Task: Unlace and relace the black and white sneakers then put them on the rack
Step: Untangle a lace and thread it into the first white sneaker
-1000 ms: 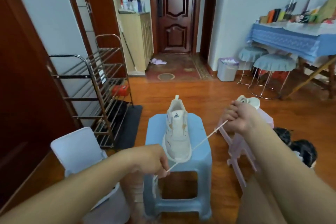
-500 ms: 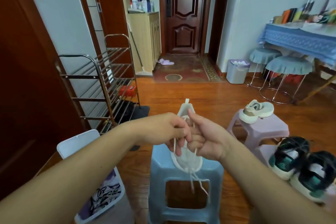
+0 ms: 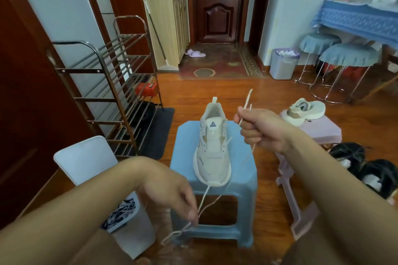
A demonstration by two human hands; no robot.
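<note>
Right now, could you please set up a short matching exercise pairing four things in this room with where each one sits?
Things:
1. cream sneaker
2. second cream sneaker
3. black and white sneakers
4. purple slippers

Places:
A. on the floor at far right
B. on the blue stool
C. by the dark door
D. on the pink stool

Pairs: 1-B, 2-D, 3-A, 4-C

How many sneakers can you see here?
4: a cream sneaker on the blue stool, its mate on the pink stool, and two black and white sneakers low at right. Others may be hidden.
</note>
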